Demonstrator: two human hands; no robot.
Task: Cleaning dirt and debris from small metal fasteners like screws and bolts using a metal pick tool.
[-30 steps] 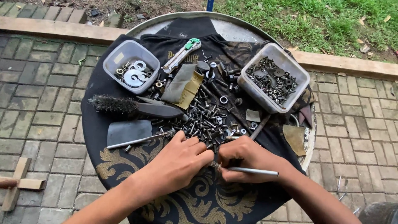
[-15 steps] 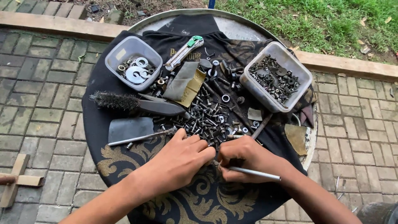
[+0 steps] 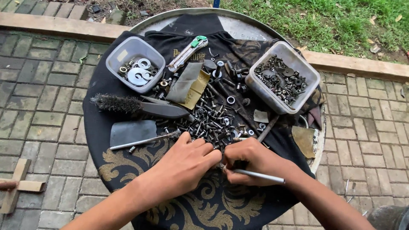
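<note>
- Round metal table [image 3: 255, 30], draped with a black cloth with gold pattern [image 3: 204, 200] — probably there to stop small hardware rolling off.
- Loose pile of dark screws and bolts [image 3: 213, 119] heaped mid-cloth, just ahead of both hands, within easy reach for picking.
- Left hand [image 3: 187, 162] curled, fingers bent in, fingertips at the near edge of the pile; pinching something small against the right hand, exact item too small to tell.
- Right hand [image 3: 253, 162] clenched around a thin grey metal rod [image 3: 260, 176]; rod sticks out to the right past the wrist, its front end hidden between the two hands.
- Hands touching at the fingertips, low over the cloth, as if working one small piece together — only a judgement.
- Clear tub of washers [image 3: 135, 64] at far left, clear tub of dark nuts and bolts [image 3: 282, 79] at far right; looks like sorted stock, one kind each side.
- Wire brush [image 3: 136, 106] lying flat left of the pile, bristles pointing left.
- Flat metal scraper blade [image 3: 133, 132] just below the brush, thin rod handle toward the pile.
- Utility knife with green tip [image 3: 187, 53] between the tubs, far side.
- Folded sandpaper sheet [image 3: 189, 85] beside the knife.
- Brick paving [image 3: 38, 98] around, grass [image 3: 324, 21] beyond.
</note>
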